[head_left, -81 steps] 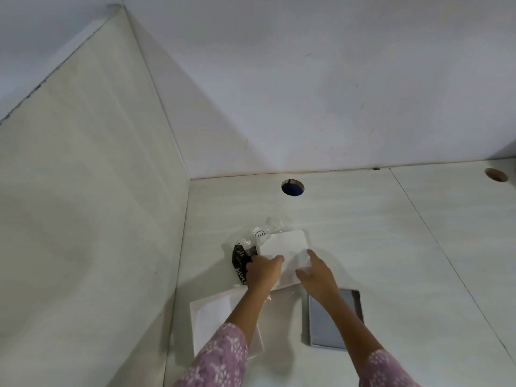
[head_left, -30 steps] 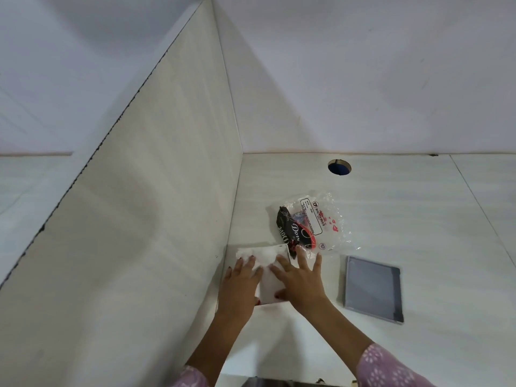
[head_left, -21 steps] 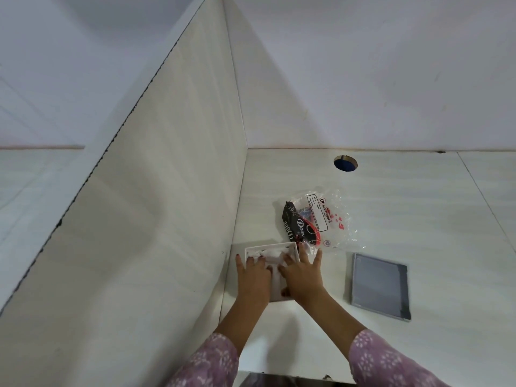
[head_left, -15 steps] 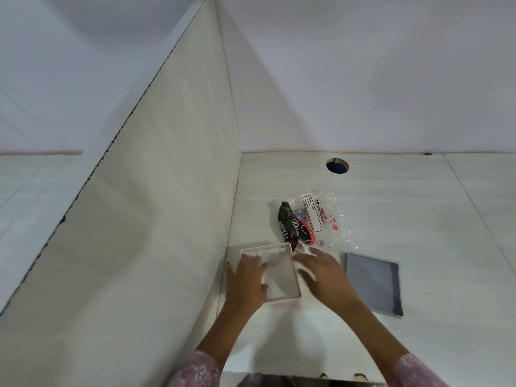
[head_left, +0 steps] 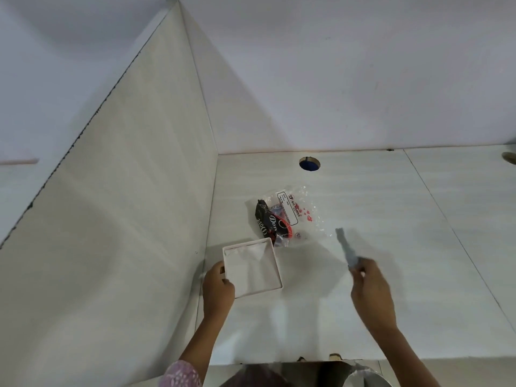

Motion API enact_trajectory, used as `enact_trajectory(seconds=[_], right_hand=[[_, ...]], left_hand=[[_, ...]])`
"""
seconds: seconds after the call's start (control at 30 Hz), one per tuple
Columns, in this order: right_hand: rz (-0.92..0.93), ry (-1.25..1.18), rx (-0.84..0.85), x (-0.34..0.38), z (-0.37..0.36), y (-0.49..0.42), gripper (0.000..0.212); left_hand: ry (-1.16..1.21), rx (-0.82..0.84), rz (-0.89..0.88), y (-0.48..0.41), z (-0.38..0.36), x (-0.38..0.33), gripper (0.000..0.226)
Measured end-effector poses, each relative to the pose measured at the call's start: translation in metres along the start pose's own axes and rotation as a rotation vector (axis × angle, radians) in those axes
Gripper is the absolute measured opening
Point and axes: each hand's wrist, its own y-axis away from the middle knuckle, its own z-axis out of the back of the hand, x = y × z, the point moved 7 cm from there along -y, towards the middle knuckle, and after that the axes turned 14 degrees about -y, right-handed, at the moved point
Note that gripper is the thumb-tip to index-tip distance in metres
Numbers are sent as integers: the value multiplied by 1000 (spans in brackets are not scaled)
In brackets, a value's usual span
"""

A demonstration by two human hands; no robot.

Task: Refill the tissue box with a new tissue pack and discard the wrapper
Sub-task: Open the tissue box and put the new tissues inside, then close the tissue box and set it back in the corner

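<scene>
A square white tissue box (head_left: 275, 272) lies open on the desk, with white tissues (head_left: 247, 269) filling it. My left hand (head_left: 217, 291) grips the box at its near left corner. My right hand (head_left: 368, 286) holds the grey lid (head_left: 344, 248) lifted off the desk, seen edge-on and blurred. The empty clear wrapper (head_left: 293, 215) with red and black print lies crumpled just behind the box.
A tall white partition (head_left: 134, 219) stands right beside the box on the left. A round cable hole (head_left: 309, 164) sits near the back wall. The desk's front edge (head_left: 293, 361) is close to me, with a rounded pale object (head_left: 363, 378) below it.
Both hands pressed the tissues into the box. Then my right hand moved right, took the grey lid off the desk and raised it. My left hand slid to the box's corner.
</scene>
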Motion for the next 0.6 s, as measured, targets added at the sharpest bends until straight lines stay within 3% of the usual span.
enact_trajectory(seconds=[0.13, 0.27, 0.4, 0.6], right_hand=[[-56, -397, -222, 55, 13, -9, 11], [-240, -514, -143, 39, -51, -18, 30], [-392, -342, 59, 17, -113, -14, 28], [-311, -40, 136, 11, -133, -16, 32]], left_hand=[[14, 102, -20, 4, -15, 2, 48], [102, 137, 32, 10, -18, 2, 38], [274, 161, 33, 18, -14, -6, 33], [257, 150, 21, 19, -20, -2, 37]])
